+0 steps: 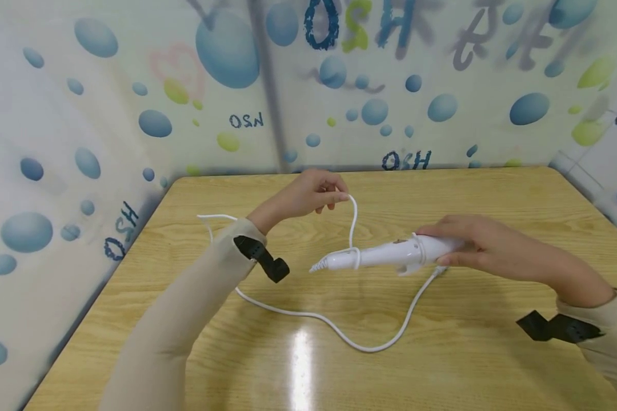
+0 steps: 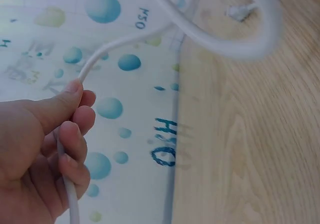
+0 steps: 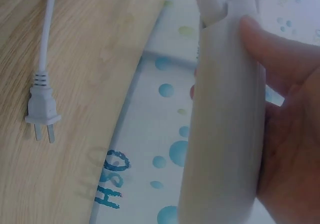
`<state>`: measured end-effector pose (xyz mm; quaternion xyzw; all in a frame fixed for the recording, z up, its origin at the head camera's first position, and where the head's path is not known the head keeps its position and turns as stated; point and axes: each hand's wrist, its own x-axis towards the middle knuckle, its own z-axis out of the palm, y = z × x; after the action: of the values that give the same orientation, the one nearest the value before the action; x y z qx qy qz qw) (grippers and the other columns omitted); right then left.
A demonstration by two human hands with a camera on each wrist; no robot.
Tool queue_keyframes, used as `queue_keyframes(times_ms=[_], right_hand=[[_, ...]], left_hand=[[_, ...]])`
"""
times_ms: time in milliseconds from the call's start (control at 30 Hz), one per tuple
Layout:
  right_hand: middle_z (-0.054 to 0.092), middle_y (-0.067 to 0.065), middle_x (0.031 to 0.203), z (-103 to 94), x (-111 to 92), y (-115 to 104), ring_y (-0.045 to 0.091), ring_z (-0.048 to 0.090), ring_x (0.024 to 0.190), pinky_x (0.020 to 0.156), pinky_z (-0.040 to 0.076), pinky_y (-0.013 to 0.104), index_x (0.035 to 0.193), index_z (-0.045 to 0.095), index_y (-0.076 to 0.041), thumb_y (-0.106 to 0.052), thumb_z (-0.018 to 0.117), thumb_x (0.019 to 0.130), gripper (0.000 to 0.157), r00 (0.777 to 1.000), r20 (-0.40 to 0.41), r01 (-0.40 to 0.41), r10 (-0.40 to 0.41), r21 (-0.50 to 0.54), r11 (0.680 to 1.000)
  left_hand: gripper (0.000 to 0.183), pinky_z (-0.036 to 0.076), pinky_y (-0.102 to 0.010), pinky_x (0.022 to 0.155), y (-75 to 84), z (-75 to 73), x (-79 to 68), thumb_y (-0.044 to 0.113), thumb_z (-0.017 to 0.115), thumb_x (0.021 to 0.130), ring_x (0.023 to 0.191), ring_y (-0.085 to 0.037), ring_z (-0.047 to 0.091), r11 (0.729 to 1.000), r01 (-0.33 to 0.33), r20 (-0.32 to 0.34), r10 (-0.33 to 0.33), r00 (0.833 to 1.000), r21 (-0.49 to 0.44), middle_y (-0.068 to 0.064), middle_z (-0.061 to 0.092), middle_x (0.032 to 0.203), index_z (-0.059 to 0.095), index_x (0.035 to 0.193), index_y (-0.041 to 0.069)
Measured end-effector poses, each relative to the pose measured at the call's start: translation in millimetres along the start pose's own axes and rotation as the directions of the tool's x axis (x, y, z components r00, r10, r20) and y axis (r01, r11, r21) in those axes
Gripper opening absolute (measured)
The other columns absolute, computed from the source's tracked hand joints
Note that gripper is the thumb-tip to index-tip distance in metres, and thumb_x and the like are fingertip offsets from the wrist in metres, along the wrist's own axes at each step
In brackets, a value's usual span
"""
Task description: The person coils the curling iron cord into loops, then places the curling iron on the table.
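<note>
A white hair-styling iron (image 1: 385, 252) is held level above the table by my right hand (image 1: 499, 248), which grips its wide end. In the right wrist view the thumb (image 3: 275, 54) lies along the pale casing. From the ribbed left end runs a white cord (image 1: 354, 220), with a loop of it around the narrow handle. Up and to the left, my left hand (image 1: 308, 194) pinches this cord between thumb and fingers; the left wrist view shows the cord also passing by the curled fingers. The cord's two-pin plug (image 3: 42, 106) lies on the table, partly below the right hand.
A wood-grain table (image 1: 226, 365) lies beneath both hands. More cord (image 1: 313, 315) curves across it toward the plug. Behind and to the left stand pale walls (image 1: 298, 103) with blue and green bubble patterns. Each sleeve carries a black strap mount (image 1: 262, 258).
</note>
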<state>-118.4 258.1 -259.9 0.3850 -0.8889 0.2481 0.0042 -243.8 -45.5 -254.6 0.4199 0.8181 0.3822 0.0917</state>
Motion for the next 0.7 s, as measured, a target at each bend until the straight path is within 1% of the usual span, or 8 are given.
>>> queue_keyframes(times_ms=[133,267,367,500,600,700], right_hand=[[0.056,-0.008,0.102,5.5,2.2,2.2,0.004,0.047,0.078,0.061,0.041,0.023,0.128,0.055,-0.01,-0.015,0.065,0.086,0.043,1.0,0.021,-0.016,0.017,-0.04,0.999],[0.055,-0.008,0.098,8.5,5.3,2.2,0.004,0.046,0.075,0.06,0.04,0.024,0.127,0.055,-0.009,-0.017,0.066,0.086,0.044,0.998,0.036,-0.044,0.047,-0.089,0.995],[0.055,-0.007,0.096,9.7,8.5,0.9,0.005,0.045,0.072,0.059,0.04,0.024,0.129,0.054,-0.01,-0.021,0.064,0.087,0.044,0.994,0.063,-0.084,0.092,-0.126,0.988],[0.057,0.0,0.1,10.0,11.5,2.3,0.008,0.047,0.073,0.06,0.04,0.027,0.13,0.052,-0.008,-0.02,0.064,0.087,0.046,0.982,0.08,-0.158,0.172,-0.163,0.974],[0.057,0.007,0.105,9.1,10.3,7.0,0.013,0.05,0.077,0.063,0.042,0.031,0.132,0.049,-0.005,-0.019,0.061,0.089,0.047,0.97,0.06,-0.225,0.237,-0.161,0.961],[0.055,0.014,0.111,7.4,6.2,12.6,0.021,0.053,0.085,0.066,0.043,0.037,0.136,0.042,-0.002,-0.021,0.056,0.093,0.049,0.958,0.005,-0.284,0.287,-0.137,0.949]], left_hand=[[0.011,0.042,-0.029,0.048,12.9,-1.2,-2.9,0.015,0.058,0.091,0.05,-0.019,0.047,0.999,-0.039,-0.032,0.04,0.999,0.007,-0.006,0.057,0.065,0.065,0.089,0.005],[0.011,0.042,-0.027,0.048,30.3,3.2,-5.4,0.015,0.059,0.09,0.05,-0.017,0.047,0.995,-0.093,-0.048,0.095,0.994,0.033,-0.009,0.056,0.067,0.065,0.089,0.005],[0.011,0.042,-0.026,0.048,42.5,8.4,-6.7,0.014,0.059,0.09,0.05,-0.014,0.046,0.988,-0.138,-0.052,0.141,0.989,0.07,-0.008,0.056,0.067,0.065,0.089,0.005],[0.009,0.04,-0.024,0.05,56.2,14.0,-12.6,0.015,0.059,0.09,0.051,-0.011,0.045,0.978,-0.16,-0.07,0.17,0.983,0.133,-0.001,0.054,0.066,0.064,0.087,0.009],[0.007,0.038,-0.023,0.051,64.6,16.2,-19.7,0.015,0.06,0.09,0.052,-0.009,0.043,0.968,-0.186,-0.111,0.207,0.972,0.17,0.002,0.055,0.068,0.064,0.086,0.01],[0.007,0.035,-0.023,0.049,70.2,17.3,-27.0,0.013,0.062,0.088,0.05,-0.008,0.042,0.963,-0.209,-0.179,0.239,0.954,0.172,0.003,0.057,0.067,0.065,0.085,0.007]])
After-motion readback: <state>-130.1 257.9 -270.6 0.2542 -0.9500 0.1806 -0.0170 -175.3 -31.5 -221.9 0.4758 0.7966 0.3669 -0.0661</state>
